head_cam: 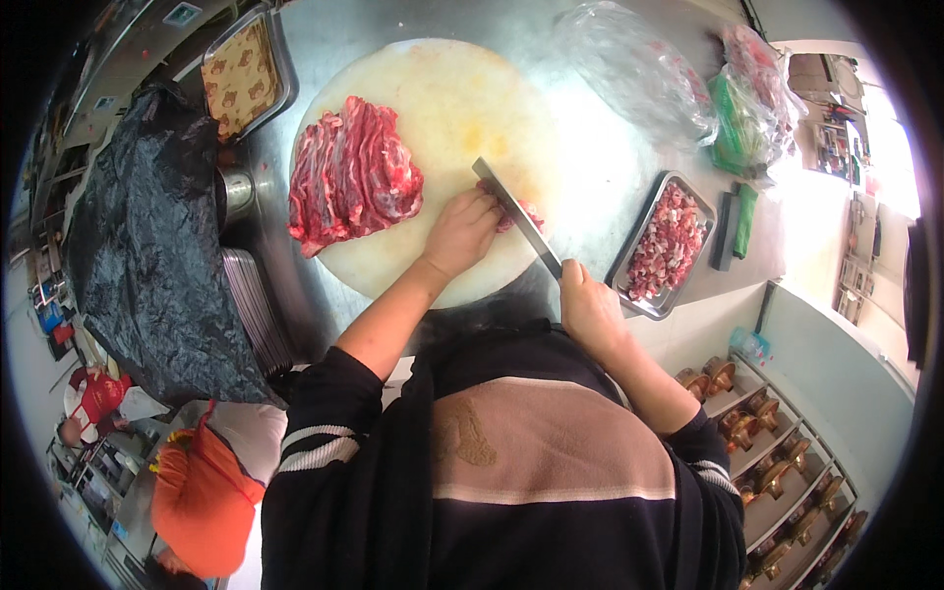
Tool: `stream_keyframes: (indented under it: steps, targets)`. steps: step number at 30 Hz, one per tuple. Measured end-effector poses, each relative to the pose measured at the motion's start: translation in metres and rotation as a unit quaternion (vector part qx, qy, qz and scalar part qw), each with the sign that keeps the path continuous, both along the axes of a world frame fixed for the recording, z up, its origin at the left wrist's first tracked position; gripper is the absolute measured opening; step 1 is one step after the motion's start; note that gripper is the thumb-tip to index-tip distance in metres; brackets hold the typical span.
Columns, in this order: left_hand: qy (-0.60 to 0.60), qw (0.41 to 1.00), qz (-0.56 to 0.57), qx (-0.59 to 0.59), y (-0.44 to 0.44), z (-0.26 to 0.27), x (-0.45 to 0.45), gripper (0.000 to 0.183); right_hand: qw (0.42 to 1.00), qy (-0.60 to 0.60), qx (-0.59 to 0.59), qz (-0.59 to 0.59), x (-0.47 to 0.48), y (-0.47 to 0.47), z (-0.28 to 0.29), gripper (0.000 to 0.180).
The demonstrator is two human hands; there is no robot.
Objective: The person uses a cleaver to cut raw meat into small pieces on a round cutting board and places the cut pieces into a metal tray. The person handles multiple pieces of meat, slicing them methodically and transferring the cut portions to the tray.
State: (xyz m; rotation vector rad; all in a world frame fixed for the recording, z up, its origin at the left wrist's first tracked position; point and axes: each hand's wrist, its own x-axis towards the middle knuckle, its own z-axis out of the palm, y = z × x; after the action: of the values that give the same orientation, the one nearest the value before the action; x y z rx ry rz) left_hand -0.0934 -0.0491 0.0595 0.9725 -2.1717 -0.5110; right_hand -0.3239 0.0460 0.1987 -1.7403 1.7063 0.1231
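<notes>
A round white cutting board [442, 81] lies on the steel table before me. My right hand [590, 306] grips the handle of a broad-bladed kitchen knife [522, 215], its blade slanting up and left over the board. Close to the blade's left side, my left hand [463, 230] presses down on a small piece of raw red meat [504, 223], mostly hidden by fingers and steel. More cut meat [534, 214] shows just right of the blade. Thick raw meat strips [354, 177] lie side by side on the board's left part.
Right of the board, a metal tray [656, 313] holds diced meat [667, 240]. Clear plastic bags [634, 81] and a green bag [730, 122] lie beyond it. A black plastic sheet [155, 243], stacked trays [251, 310] and a paper-lined tray [243, 77] are at left. People stand farther left.
</notes>
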Motion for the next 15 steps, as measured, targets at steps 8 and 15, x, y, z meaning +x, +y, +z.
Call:
stream_keyframes:
  steps: [8, 15]
  targets:
    - [-0.008, 0.998, -0.033, 0.047, 0.001, 0.005, 0.005, 0.023, 0.996, -0.062, -0.057, -0.014, 0.042, -0.076, -0.042, 0.021]
    - [-0.011, 1.000, -0.007, 0.026, 0.012, 0.009, 0.010, 0.024, 0.998, -0.052, -0.039, -0.005, -0.004, -0.015, -0.010, 0.017]
